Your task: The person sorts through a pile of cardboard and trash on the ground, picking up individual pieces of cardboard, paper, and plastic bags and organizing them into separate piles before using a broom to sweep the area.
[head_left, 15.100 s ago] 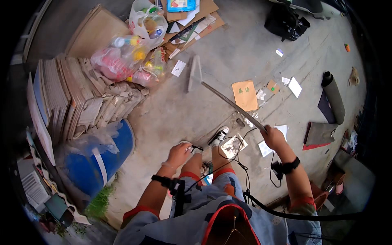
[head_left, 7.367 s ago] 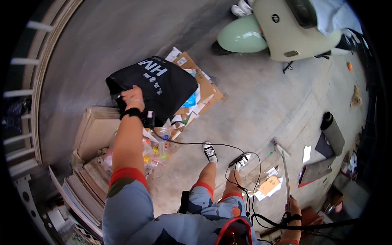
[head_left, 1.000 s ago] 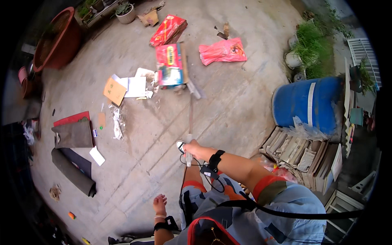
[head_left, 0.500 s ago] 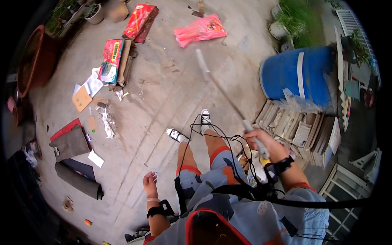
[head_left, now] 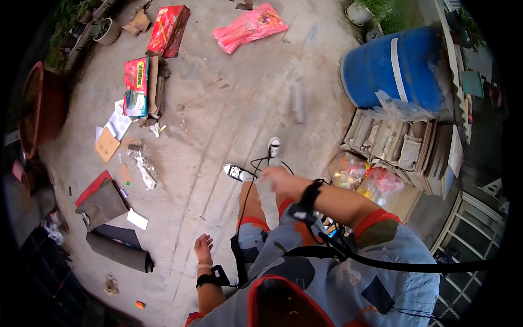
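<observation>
Ahead, blurred broom head, long axis pointing away

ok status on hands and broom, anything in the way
Left hand empty, partly open. Right hand gripping broom, its head blurred beyond sneakers. Pink plastic bag on concrete floor ahead.

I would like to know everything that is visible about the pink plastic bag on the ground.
The pink plastic bag looks thin and wrinkled, with a printed patch toward its right end. It lies flattened on the concrete floor, to the right of the red box and apart from it. Whether anything is inside cannot be told.
</observation>
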`<state>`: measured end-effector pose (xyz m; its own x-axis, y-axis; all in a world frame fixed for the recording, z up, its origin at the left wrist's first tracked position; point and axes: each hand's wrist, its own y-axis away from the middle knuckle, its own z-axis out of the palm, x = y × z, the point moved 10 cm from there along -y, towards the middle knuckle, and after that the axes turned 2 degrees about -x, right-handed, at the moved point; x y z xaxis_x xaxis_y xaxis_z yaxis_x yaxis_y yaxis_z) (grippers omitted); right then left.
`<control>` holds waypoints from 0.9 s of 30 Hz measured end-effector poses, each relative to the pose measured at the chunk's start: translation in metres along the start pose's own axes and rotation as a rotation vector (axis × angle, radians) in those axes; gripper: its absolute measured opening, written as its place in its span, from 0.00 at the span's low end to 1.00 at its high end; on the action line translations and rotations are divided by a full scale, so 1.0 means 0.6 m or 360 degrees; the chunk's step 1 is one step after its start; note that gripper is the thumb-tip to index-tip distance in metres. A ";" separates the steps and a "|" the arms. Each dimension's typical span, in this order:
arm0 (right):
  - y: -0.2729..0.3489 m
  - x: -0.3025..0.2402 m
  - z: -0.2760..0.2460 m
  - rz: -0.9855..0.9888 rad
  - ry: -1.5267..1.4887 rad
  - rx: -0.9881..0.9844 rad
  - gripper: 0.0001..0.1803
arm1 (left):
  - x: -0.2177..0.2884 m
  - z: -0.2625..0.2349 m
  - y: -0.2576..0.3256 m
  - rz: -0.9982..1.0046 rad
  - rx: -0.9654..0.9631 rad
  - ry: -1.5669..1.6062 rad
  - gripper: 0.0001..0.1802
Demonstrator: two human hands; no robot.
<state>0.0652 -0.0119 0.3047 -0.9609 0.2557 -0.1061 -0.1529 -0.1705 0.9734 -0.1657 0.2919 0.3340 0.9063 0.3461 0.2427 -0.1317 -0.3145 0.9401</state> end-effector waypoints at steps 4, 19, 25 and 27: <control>0.009 0.061 0.237 0.0276 -0.0348 0.0127 0.02 | 0.005 -0.007 0.004 -0.0023 0.0073 0.0061 0.11; 0.266 -0.076 0.082 0.0414 -0.0347 -0.0311 0.11 | -0.037 -0.020 -0.018 -0.0047 -0.0025 0.0130 0.12; 0.226 -0.080 -0.065 0.0422 -0.0474 0.0195 0.08 | -0.070 -0.033 -0.032 -0.0229 0.0017 0.0159 0.13; 0.155 -0.079 -0.142 0.0269 -0.0337 0.0327 0.06 | -0.046 -0.019 -0.028 -0.0127 -0.0052 0.0158 0.13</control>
<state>0.0771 -0.1209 0.3829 -0.8962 0.4357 0.0838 0.0751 -0.0373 0.9965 -0.1929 0.2977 0.3143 0.8704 0.4552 0.1876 -0.0749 -0.2542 0.9642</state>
